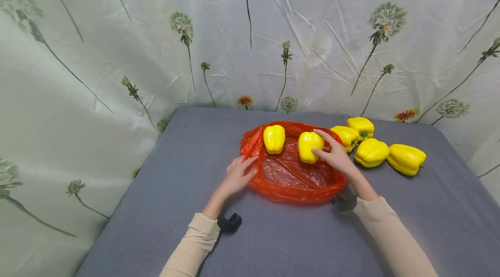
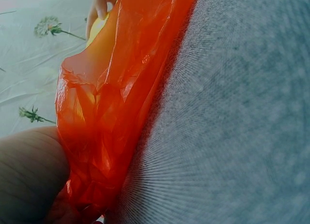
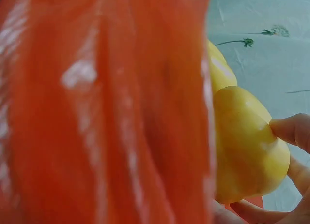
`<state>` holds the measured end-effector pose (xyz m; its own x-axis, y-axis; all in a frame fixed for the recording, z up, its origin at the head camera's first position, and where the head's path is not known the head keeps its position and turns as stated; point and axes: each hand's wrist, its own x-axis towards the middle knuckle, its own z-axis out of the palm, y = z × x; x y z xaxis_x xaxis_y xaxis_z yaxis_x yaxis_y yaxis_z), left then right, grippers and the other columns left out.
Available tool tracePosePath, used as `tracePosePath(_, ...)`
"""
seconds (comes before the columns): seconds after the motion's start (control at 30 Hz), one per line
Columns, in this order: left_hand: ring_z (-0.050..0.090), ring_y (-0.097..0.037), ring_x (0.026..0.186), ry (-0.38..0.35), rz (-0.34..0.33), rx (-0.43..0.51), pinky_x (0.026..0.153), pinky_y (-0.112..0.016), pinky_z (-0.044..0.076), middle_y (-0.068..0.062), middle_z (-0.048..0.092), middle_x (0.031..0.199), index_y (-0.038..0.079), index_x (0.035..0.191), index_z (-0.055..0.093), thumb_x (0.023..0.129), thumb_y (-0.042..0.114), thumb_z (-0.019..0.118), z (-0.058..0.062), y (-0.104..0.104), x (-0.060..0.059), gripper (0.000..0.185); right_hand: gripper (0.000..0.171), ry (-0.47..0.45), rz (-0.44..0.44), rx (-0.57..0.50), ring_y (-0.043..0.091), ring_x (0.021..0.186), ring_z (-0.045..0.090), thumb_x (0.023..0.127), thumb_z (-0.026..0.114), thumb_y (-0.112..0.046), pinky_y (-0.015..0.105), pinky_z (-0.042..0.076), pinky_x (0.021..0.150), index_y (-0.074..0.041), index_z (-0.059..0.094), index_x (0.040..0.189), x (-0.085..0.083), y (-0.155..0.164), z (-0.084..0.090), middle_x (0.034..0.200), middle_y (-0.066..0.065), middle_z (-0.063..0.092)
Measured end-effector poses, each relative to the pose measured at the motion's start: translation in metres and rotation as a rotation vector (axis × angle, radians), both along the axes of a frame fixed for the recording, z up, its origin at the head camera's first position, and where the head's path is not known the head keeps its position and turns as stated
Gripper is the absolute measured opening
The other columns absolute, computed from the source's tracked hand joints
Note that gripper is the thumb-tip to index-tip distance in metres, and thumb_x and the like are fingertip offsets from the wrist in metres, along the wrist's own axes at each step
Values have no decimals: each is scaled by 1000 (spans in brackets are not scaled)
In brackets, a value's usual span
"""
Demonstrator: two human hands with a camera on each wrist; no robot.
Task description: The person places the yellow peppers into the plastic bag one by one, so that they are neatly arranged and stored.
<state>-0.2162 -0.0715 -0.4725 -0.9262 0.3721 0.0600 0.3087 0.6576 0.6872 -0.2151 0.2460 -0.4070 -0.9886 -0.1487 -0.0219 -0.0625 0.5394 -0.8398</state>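
Centre frame: right hand held its grip curled round a yellow pepper over the red bag on the grey worktop. Left hand, fingers straight, pressed bag's left rim. Best practice, judged: keep rim pinned, lower pepper w/ care.

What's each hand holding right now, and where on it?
Right hand grips a yellow bell pepper by its side, over the red plastic bag. Left hand touches the bag's left rim; whether it pinches the plastic cannot be told.
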Motion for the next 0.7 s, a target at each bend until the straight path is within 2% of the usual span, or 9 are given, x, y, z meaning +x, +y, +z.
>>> tracePosePath(0.2,24,-39,139,-12,-9,0,108,-62,16,-23,32,149,20,139,46,93,29,53,1,-1,1,48,66,-58,2,-22,38,120,47,92,58,-27,39,54,83,-18,25,149,-13,-11,-2,153,19,25)
tracePosePath(0.37,24,-40,139,-2,-3,-5,108,-61,16,-23,33,149,20,139,46,93,28,53,2,-2,0,47,66,-67,-1,-11,38,122,44,93,57,-24,40,53,86,-17,24,149,-23,-17,-8,152,20,26)
tracePosePath(0.53,24,-39,139,-6,-2,-15,108,-61,17,-23,32,149,21,139,46,93,29,53,2,-1,1,47,65,-71,-24,3,38,123,44,94,55,-23,36,52,84,-18,22,150,-27,-21,-12,154,19,22)
tracePosePath(0.7,26,-39,139,-2,-2,-9,108,-61,17,-23,33,149,20,139,46,93,28,53,3,-1,1,47,66,-69,-32,-10,38,127,43,95,53,-25,39,51,87,-22,19,151,-29,-24,-12,156,17,18)
